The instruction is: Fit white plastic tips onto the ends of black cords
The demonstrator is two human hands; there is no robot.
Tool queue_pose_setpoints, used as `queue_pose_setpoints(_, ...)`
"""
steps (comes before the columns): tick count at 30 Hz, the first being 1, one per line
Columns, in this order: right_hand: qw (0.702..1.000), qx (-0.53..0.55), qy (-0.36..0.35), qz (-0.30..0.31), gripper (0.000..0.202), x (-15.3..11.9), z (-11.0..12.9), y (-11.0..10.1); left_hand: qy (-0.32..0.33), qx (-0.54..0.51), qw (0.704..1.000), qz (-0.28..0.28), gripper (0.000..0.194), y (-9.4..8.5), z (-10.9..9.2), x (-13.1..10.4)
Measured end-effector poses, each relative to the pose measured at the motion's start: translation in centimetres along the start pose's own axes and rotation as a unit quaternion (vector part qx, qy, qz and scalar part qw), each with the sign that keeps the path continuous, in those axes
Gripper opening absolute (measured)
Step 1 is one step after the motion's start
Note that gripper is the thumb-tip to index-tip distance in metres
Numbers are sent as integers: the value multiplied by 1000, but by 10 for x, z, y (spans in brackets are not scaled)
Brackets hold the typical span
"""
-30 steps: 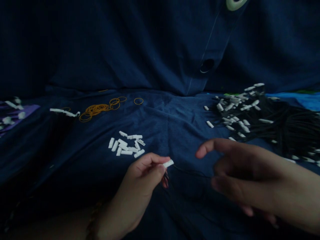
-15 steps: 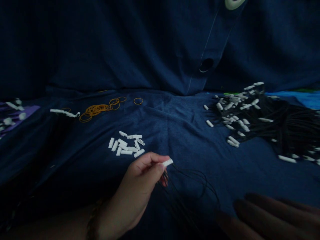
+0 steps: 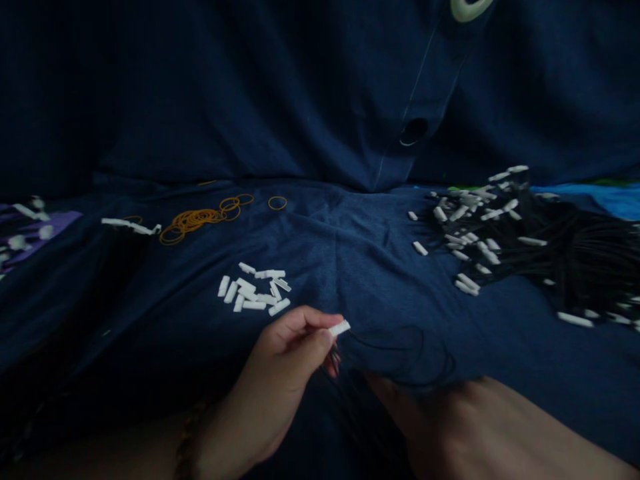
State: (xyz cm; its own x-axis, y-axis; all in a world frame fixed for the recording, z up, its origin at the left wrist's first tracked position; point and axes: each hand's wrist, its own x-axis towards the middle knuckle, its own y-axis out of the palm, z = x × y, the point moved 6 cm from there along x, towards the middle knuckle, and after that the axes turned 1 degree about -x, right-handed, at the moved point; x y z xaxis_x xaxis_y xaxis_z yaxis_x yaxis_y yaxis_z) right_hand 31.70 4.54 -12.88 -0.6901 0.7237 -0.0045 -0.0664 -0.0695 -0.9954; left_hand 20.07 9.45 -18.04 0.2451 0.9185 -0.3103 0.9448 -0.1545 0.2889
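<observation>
My left hand pinches a small white connector between thumb and forefinger, near the lower middle. Thin black wires run out from the connector to the right in loose loops, and more hang below the fingers. At the lower right, my right hand is blurred and dark beside those wires; its fingers are mostly hidden, and whether it holds any wire cannot be seen. Just beyond my left hand lies a loose group of several white connectors on the dark blue cloth.
Orange rubber bands lie at the upper left of the cloth, with a white strip beside them. A large bundle of black wires with white ends spreads at the right. White-ended pieces rest on purple material at the far left.
My right hand has swung leftward and inward from the lower right corner, close to the wires. The wire loops have shifted right. My left hand keeps its pinch, nearly still.
</observation>
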Motion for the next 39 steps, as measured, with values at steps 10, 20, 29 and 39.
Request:
queue_pose_setpoints(10,976,154,154,-6,23,15,-22,-10,-17,-28,999,4,10,1,1,0)
queue_pose_setpoints(20,973,175,150,-13,10,18,-13,0,-23,-9,1000,-20,11,-3,4,-1)
queue_pose_setpoints(29,977,189,90,-42,8,18,-3,8,-22,-17,999,-24,11,-1,3,1)
queue_pose_setpoints(39,959,249,130,27,18,23,-9,3,-26,4,999,-21,13,-3,4,0)
